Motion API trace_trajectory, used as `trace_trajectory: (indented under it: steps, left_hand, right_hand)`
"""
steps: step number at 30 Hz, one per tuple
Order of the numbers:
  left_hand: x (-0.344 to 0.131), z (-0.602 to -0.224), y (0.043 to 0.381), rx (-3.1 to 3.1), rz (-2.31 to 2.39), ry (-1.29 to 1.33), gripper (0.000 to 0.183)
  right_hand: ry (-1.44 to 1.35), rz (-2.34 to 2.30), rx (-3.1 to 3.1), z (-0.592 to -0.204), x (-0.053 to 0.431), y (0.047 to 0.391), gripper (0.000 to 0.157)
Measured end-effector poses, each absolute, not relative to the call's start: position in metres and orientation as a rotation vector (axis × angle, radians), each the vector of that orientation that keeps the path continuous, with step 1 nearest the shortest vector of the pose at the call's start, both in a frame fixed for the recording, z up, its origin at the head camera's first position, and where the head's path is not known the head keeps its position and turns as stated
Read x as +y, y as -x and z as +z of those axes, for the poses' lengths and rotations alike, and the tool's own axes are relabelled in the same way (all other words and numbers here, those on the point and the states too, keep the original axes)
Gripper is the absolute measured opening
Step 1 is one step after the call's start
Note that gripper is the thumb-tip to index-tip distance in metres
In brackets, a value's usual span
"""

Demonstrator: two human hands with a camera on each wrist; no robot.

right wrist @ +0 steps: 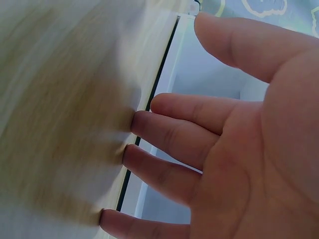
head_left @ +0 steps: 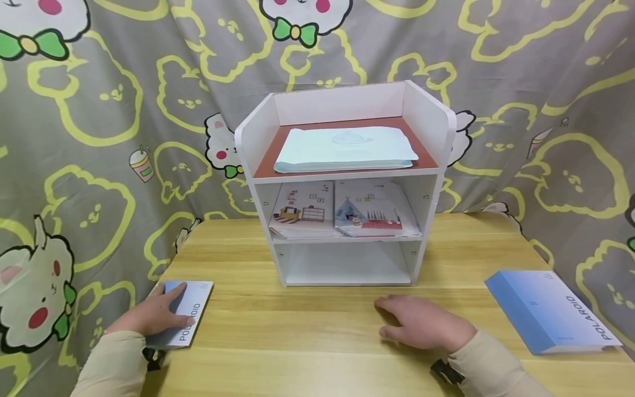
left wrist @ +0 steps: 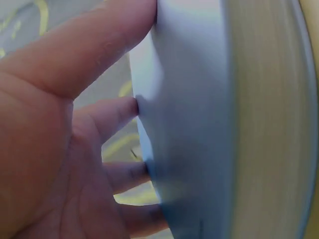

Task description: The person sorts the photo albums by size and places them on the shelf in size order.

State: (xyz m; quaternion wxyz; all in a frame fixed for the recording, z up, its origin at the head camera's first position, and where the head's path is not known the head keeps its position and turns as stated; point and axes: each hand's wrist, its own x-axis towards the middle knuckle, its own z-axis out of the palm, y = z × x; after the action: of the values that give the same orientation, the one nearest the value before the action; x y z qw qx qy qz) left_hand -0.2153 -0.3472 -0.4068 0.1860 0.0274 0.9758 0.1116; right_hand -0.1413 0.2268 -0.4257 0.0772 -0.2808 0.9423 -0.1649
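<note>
My left hand [head_left: 149,315] rests on a blue and white book [head_left: 199,298] marked POLAROID, at the left of the table. In the left wrist view the fingertips and thumb touch the cover of this thick book [left wrist: 194,119], with its page edges facing the camera. My right hand [head_left: 421,322] holds nothing and lies in front of the white shelf [head_left: 347,278]. Several fingertips [right wrist: 130,154] of that hand touch the wooden table [right wrist: 60,124] in the right wrist view. To its right lies another thick POLAROID book [head_left: 560,309] with a blue spine.
A whale-printed pale packet [head_left: 347,144] lies on the shelf's top tier. Two illustrated booklets, one left [head_left: 302,212] and one right [head_left: 372,212], lie on the middle tier. A patterned grey curtain [head_left: 163,132] hangs behind and beside the table.
</note>
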Motion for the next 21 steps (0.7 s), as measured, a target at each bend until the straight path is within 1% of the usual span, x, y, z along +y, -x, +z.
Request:
trace_trajectory:
  steps: [7,15,21]
  left_hand:
    - [-0.304,-0.408,0.212,2.775,0.238,-0.176,0.115]
    - [-0.256,-0.403,0.199,2.779,0.216,-0.299,0.099]
    - [-0.222,-0.403,0.185,2.81,0.193,-0.382,0.094]
  right_hand:
    - [0.872,-0.489,2.835,-0.426,0.226,0.141,0.062]
    - [0.884,-0.489,2.842,-0.427,0.226,0.14,0.062]
    - [0.87,-0.485,2.842,-0.427,0.226,0.141,0.062]
